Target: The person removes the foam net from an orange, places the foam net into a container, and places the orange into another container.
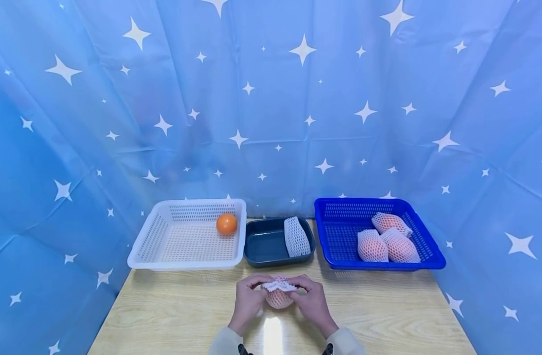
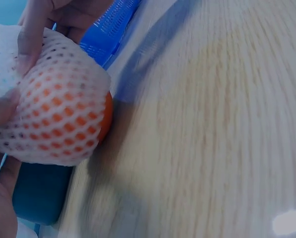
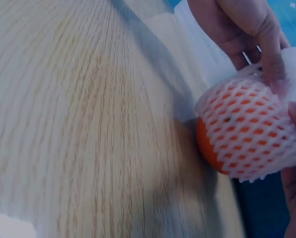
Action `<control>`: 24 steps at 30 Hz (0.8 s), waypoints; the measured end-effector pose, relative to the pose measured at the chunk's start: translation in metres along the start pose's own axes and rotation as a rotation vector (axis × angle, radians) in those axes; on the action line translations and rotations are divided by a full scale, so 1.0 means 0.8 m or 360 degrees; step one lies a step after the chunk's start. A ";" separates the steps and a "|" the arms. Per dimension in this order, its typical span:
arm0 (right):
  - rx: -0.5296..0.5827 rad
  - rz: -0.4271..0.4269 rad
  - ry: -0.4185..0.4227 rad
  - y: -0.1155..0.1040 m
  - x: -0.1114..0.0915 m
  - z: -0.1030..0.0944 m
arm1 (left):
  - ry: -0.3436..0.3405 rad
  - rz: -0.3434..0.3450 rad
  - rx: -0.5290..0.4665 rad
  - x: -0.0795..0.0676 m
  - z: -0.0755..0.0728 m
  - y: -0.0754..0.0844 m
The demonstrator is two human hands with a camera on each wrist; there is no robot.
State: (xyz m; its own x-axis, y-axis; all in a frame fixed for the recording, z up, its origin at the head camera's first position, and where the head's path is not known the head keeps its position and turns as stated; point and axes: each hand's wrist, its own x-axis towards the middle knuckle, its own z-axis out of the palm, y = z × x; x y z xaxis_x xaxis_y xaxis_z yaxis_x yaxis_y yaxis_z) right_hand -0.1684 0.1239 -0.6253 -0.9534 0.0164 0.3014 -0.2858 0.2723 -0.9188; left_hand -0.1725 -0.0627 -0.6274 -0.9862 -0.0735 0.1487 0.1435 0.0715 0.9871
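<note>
Both hands hold a white foam net sleeve [image 1: 280, 285] around an orange [image 3: 207, 148], close over the table's front half. The left hand [image 1: 247, 299] pinches the sleeve's upper edge from the left, thumb toward me. From the right, the right hand [image 1: 312, 301] pinches the same edge. In the left wrist view the netting [image 2: 63, 109] covers most of the fruit, and a bare strip of orange peel [image 2: 107, 116] shows at its bottom. The far-side fingers are partly hidden behind the sleeve.
A white basket [image 1: 142, 246] at the back left holds one bare orange [image 1: 227, 224]. The dark teal tray [image 1: 264, 241] in the middle holds an unfilled foam sleeve [image 1: 296, 237]. At the back right, a blue basket [image 1: 342, 241] holds three netted fruits [image 1: 372, 245]. A starry curtain [image 1: 271, 108] hangs behind.
</note>
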 end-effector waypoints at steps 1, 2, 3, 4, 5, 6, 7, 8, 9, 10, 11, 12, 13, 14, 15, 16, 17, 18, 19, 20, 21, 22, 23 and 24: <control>-0.0005 0.0008 -0.0001 -0.001 0.000 0.000 | 0.0014 0.0016 -0.0008 0.000 0.000 0.001; -0.0001 0.0017 -0.0015 -0.003 0.000 0.000 | 0.0023 0.0032 -0.0010 0.001 0.001 0.001; 0.0013 0.0028 -0.0038 -0.003 -0.001 -0.002 | 0.0029 0.0051 -0.0018 0.002 0.001 0.001; 0.0023 0.0033 -0.0069 -0.005 -0.001 -0.003 | 0.0030 0.0074 -0.0022 0.002 0.001 0.001; 0.0039 0.0027 -0.0116 -0.006 -0.001 -0.005 | 0.0031 0.0096 -0.0028 0.002 0.001 0.001; 0.0066 0.0025 -0.0175 -0.007 -0.002 -0.008 | 0.0032 0.0113 -0.0030 0.003 0.001 0.000; 0.0098 0.0011 -0.0241 -0.007 -0.002 -0.010 | 0.0036 0.0125 -0.0031 0.003 0.001 -0.001; 0.0129 -0.0011 -0.0312 -0.007 -0.001 -0.013 | 0.0043 0.0141 -0.0027 0.004 0.000 -0.001; 0.0154 -0.0037 -0.0382 -0.007 -0.001 -0.016 | 0.0050 0.0151 -0.0021 0.004 -0.001 -0.002; 0.0183 -0.0055 -0.0446 -0.007 -0.001 -0.018 | 0.0062 0.0163 -0.0010 0.005 -0.002 -0.002; 0.0201 -0.0067 -0.0500 -0.006 0.000 -0.020 | 0.0072 0.0161 0.0007 0.005 -0.003 -0.002; 0.0217 -0.0074 -0.0534 -0.005 0.001 -0.022 | 0.0079 0.0159 0.0025 0.006 -0.004 -0.002; 0.0225 -0.0076 -0.0550 -0.004 0.002 -0.022 | 0.0086 0.0149 0.0044 0.006 -0.004 -0.002; 0.0224 -0.0061 -0.0554 -0.004 0.003 -0.023 | 0.0088 0.0132 0.0069 0.006 -0.005 0.000; 0.0221 -0.0051 -0.0541 -0.003 0.003 -0.022 | 0.0085 0.0108 0.0087 0.006 -0.006 0.000; 0.0211 -0.0044 -0.0514 -0.003 0.003 -0.021 | 0.0082 0.0083 0.0091 0.005 -0.005 0.001; 0.0185 -0.0052 -0.0479 -0.002 0.003 -0.019 | 0.0067 0.0041 0.0075 0.005 -0.004 0.001; 0.0146 -0.0060 -0.0439 -0.002 0.004 -0.017 | 0.0047 0.0005 0.0048 0.004 -0.004 0.002; 0.0091 -0.0060 -0.0400 -0.002 0.004 -0.016 | 0.0016 -0.0027 0.0014 0.003 -0.003 0.002; 0.0035 -0.0071 -0.0361 -0.002 0.004 -0.014 | -0.0024 -0.0050 -0.0024 0.003 -0.003 0.002; -0.0025 -0.0080 -0.0325 -0.002 0.004 -0.013 | -0.0071 -0.0055 -0.0066 0.002 -0.003 0.001; -0.0086 -0.0070 -0.0294 -0.001 0.004 -0.012 | -0.0127 -0.0049 -0.0100 0.001 -0.003 0.000; -0.0142 -0.0051 -0.0272 0.000 0.004 -0.012 | -0.0196 -0.0030 -0.0117 0.000 -0.005 -0.001; -0.0176 -0.0021 -0.0261 0.001 0.005 -0.012 | -0.0269 0.0008 -0.0119 -0.001 -0.007 -0.002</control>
State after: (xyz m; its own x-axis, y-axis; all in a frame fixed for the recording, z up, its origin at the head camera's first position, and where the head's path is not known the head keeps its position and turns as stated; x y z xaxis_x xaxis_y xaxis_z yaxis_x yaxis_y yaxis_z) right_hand -0.1714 0.1332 -0.6229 -0.9552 -0.1421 0.2595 -0.2946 0.3756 -0.8787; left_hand -0.1713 -0.0682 -0.6290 -0.9844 0.0955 0.1477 0.1481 -0.0029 0.9890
